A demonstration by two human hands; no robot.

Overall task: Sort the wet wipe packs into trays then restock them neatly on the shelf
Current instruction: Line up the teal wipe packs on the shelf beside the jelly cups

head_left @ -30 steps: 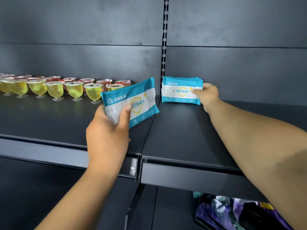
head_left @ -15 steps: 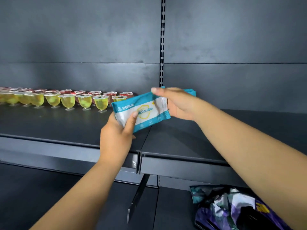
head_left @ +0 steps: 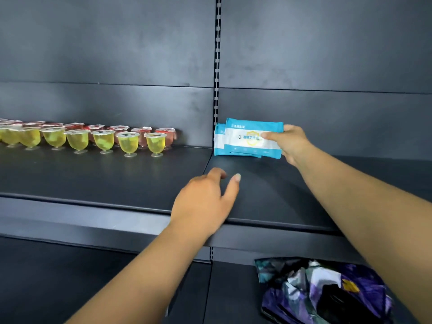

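Our right hand (head_left: 291, 142) pinches the soft, light, slippery wipe pack (head_left: 247, 139) by its right end at the shelf's (head_left: 268, 195) back edge, while our left hand (head_left: 205, 202) hovers, fingers spread.

Landmark: slotted black metal upright (head_left: 217, 66) at the back of the dark metal shelf (head_left: 93, 181).

Left of the upright: two rows of small clear plastic jelly cups, yellow in front and red behind (head_left: 102, 141), lined along the back wall; bare shelf in front of them out to the front edge.

Just right of the upright: standing blue-and-white wet wipe packs (head_left: 245, 139) against the back wall, gripped by the right hand (head_left: 289, 143); bare shelf farther right.

Below the upright, in front: left hand (head_left: 205, 199), fingers loose, above the front edge.

Below and right of the upright, on the lower level: crumpled purple and teal plastic bag (head_left: 322, 293).
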